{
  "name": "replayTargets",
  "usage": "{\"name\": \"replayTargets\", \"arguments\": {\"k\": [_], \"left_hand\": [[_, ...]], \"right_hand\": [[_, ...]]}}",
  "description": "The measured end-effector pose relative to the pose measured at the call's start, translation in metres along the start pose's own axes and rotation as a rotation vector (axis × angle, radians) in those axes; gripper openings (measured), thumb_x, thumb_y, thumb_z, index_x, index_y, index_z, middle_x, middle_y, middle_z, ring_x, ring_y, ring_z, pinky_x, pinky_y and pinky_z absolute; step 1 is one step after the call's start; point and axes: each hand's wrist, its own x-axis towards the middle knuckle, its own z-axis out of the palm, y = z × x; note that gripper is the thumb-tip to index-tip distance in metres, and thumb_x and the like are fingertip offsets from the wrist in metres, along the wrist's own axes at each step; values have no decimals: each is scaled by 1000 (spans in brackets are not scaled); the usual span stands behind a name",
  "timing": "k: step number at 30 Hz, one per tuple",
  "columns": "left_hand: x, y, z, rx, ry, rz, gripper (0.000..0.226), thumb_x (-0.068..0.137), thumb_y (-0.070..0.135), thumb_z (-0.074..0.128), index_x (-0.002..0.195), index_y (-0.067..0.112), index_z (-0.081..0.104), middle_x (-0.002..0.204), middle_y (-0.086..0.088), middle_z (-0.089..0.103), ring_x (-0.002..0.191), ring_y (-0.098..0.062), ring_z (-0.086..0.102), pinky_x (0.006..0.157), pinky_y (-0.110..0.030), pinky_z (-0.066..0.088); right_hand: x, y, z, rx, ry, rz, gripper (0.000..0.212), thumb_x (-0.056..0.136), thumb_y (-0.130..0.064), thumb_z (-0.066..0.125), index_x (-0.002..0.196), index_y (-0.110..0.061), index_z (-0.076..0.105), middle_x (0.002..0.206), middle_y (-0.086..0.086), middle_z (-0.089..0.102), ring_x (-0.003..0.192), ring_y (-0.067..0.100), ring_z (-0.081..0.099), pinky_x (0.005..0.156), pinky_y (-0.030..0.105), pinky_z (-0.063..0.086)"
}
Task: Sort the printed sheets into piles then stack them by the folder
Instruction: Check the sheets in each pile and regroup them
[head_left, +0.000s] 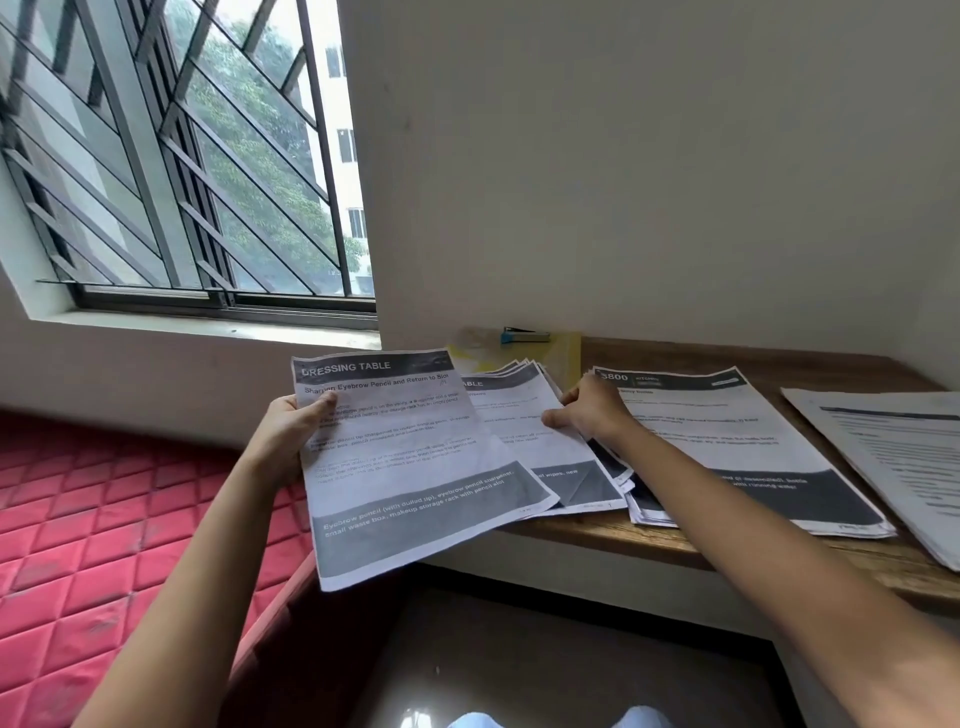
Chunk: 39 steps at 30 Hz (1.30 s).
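Left hand (291, 431) pinches sheet (405, 467); right hand (592, 413), fingers (570, 397) bent, grip indeterminate, rests on fanned pile (519, 415), which could slide off desk (649, 545)

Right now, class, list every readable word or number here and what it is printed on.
"DRESSING TABLE": header, held sheet.
"Sharpen Eyebrow Pencil and Return to Slot": its title.
"Eyebrow pencil (with dulled tip), eyebrow pencil sharpener...": its footer.
"3800": header, middle pile.
Body text, rightmost pile: too blurred.

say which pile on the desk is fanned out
The leftmost pile, under the right hand by the yellow folder; its corners splay, while the kitchen pile and far-right pile lie squarer.
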Motion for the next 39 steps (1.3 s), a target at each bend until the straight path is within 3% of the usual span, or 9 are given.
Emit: {"name": "replayTargets", "arguments": {"k": [5, 7, 14, 17, 22, 26, 33, 37, 39], "left_hand": [[-3, 3, 3, -25, 15, -9, 12, 96, 7, 52, 92, 0, 61, 66, -4, 72, 56, -16, 70, 49, -28, 57], [-4, 3, 2, -35, 9, -23, 13, 96, 8, 53, 95, -2, 61, 69, -6, 73, 59, -17, 71, 52, -31, 58], [-5, 0, 7, -47, 5, -46, 12, 96, 8, 53, 96, -1, 61, 70, -6, 73, 59, -17, 70, 52, -30, 58], [-5, -1, 8, -62, -10, -59, 12, 96, 7, 53, 97, -2, 61, 74, -8, 74, 62, -19, 71, 57, -33, 60], [-6, -3, 11, -85, -19, -77, 12, 96, 6, 53, 97, -2, 62, 79, -11, 74, 67, -23, 72, 63, -37, 61], [-6, -5, 17, -87, -8, -95, 14, 97, 5, 51, 93, -2, 62, 74, -10, 74, 64, -21, 72, 58, -33, 60], [-4, -7, 29, -54, 1, -92, 14, 97, 6, 51, 89, 0, 61, 65, -5, 72, 55, -16, 69, 48, -26, 55], [-3, -6, 32, -23, -1, -96, 18, 98, 12, 51, 88, 1, 61, 72, -8, 71, 53, -15, 68, 47, -25, 55], [-2, -5, 34, 17, 30, -98, 28, 100, 27, 50, 89, 3, 62, 83, -11, 69, 57, -15, 70, 49, -25, 55]], "right_hand": [[-1, -2, -1, 30, 80, -2, 25, 79, -22, 75, 74, 0, 65, 81, 11, 65, 80, 22, 63, 66, 31, 48], [1, -1, -2, 55, 147, 6, 27, 79, -20, 74, 78, 6, 68, 84, 17, 68, 77, 25, 62, 64, 29, 43], [3, -1, -7, 204, 276, -80, 15, 82, -20, 73, 87, -6, 75, 86, 3, 71, 78, 17, 63, 69, 27, 48], [7, -3, -19, 273, 322, -122, 17, 85, -21, 70, 91, -5, 73, 92, 9, 72, 79, 19, 63, 74, 34, 53], [8, -19, -51, 172, 498, -241, 21, 87, -21, 66, 85, -1, 71, 80, 9, 68, 72, 15, 57, 62, 20, 33], [11, -33, -88, 166, 633, -346, 19, 88, -21, 64, 79, -4, 67, 79, 14, 69, 69, 16, 56, 63, 19, 33], [18, -37, -143, 295, 881, -414, 25, 90, -22, 56, 88, 1, 67, 85, 14, 69, 72, 16, 58, 69, 17, 38], [19, -33, -143, 361, 832, -276, 24, 90, -22, 58, 91, -1, 70, 89, 13, 70, 74, 13, 57, 56, 3, 34], [22, -29, -130, 358, 734, -194, 23, 89, -24, 60, 93, -5, 71, 89, 10, 70, 79, 16, 59, 62, 12, 39]]}}
